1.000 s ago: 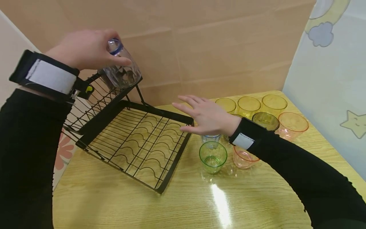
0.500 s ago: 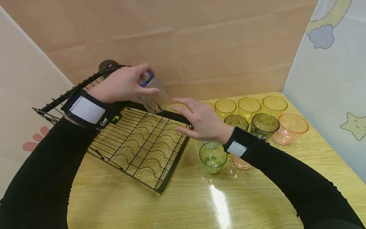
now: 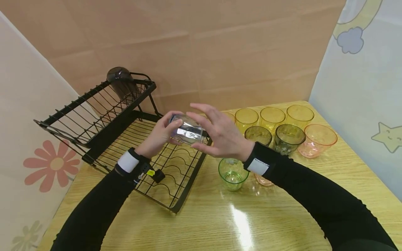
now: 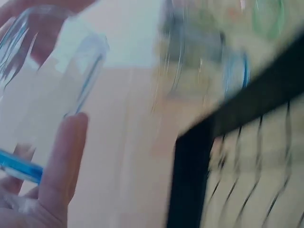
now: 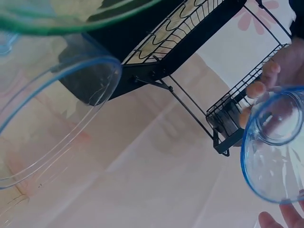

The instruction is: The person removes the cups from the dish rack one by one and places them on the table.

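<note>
My left hand (image 3: 158, 136) grips a clear, blue-tinted drinking glass (image 3: 188, 131) round its base end. Held above the lower tier of the black dish rack (image 3: 190, 183), the glass lies nearly on its side with its mouth toward the right. My right hand (image 3: 220, 134) has its fingers spread and its thumb apart, right at the mouth of the glass. In the right wrist view the blue rim (image 5: 244, 156) of this glass faces the camera, with left-hand fingers (image 5: 270, 71) behind it. Its blue base ring (image 4: 21, 166) shows near the palm in the left wrist view.
A dark glass (image 3: 120, 83) stands upside down on the rack's upper tier. Upright on the table to the right are a green glass (image 3: 232, 177), yellow glasses (image 3: 272, 116), grey glasses (image 3: 287, 139) and a pink glass (image 3: 317, 139). A blue-rimmed glass (image 5: 90, 61) stands under the right hand.
My left hand has brought the glass from the rack's upper tier rightward and down to the right hand, tipping it from mouth-down onto its side. The right hand has hardly moved.
</note>
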Available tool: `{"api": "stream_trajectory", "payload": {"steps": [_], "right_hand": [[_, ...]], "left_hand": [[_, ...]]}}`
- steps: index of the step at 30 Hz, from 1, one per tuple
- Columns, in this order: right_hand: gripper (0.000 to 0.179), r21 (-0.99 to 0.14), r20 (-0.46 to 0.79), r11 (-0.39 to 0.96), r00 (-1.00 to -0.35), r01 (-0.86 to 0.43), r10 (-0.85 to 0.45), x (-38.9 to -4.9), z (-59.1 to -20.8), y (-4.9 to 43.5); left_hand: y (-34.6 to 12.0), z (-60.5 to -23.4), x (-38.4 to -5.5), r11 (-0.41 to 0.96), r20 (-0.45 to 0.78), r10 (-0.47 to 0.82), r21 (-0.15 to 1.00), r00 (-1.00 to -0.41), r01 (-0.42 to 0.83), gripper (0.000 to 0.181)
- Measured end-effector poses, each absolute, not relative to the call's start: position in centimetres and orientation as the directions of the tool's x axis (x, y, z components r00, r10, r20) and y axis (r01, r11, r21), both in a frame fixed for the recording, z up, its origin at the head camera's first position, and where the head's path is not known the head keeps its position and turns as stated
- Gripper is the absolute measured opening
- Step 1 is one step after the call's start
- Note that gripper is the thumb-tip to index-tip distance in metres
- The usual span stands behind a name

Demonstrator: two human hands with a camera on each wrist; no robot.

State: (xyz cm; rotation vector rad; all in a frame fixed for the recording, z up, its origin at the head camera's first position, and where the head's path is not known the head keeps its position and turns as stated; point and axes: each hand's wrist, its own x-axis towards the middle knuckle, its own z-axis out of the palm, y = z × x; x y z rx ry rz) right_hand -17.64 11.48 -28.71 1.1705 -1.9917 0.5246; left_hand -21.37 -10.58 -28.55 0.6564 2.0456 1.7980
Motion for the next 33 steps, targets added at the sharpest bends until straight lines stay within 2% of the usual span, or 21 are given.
{"api": "stream_trajectory", "payload": {"steps": [4, 10, 15, 20, 22, 25, 29, 33], "right_hand": [[0.074, 0.023, 0.771, 0.477, -0.288, -0.878, -0.568, -17.4, -28.8, 11.3], [0.075, -0.001, 0.774, 0.449, -0.285, -0.893, -0.566, -17.1, -28.7, 11.0], [0.072, -0.025, 0.776, 0.440, -0.295, -0.898, -0.558, -16.6, -28.6, 11.0], [0.063, -0.009, 0.791, 0.438, -0.275, -0.899, -0.547, -16.3, -28.2, 11.4], [0.060, 0.000, 0.789, 0.440, -0.270, -0.898, -0.552, -16.2, -28.0, 11.7], [0.058, 0.021, 0.770, 0.445, -0.270, -0.895, -0.579, -16.2, -27.8, 12.3], [0.058, 0.043, 0.704, 0.458, -0.298, -0.888, -0.645, -16.2, -27.4, 13.9], [0.059, 0.041, 0.626, 0.498, -0.366, -0.866, -0.689, -16.0, -27.2, 16.4]], "left_hand": [[-9.2, -30.7, -20.0, -0.097, 0.046, 0.534, 0.995, -0.844, -0.007, 0.059], [-7.6, -32.4, -18.0, -0.312, 0.032, 0.593, 0.930, -0.805, -0.193, 0.046], [-7.0, -32.6, -16.9, -0.414, 0.023, 0.613, 0.860, -0.789, -0.297, 0.044], [-6.8, -32.6, -16.7, -0.429, 0.007, 0.644, 0.831, -0.765, -0.354, 0.044], [-6.8, -32.5, -16.8, -0.398, 0.000, 0.654, 0.851, -0.757, -0.343, 0.046], [-7.0, -32.5, -17.2, -0.274, -0.013, 0.654, 0.928, -0.756, -0.253, 0.054], [-7.9, -32.5, -17.8, -0.023, -0.057, 0.665, 0.995, -0.745, -0.097, 0.059], [-9.3, -32.1, -18.3, 0.256, -0.097, 0.684, 0.960, -0.723, 0.113, 0.051]]}}
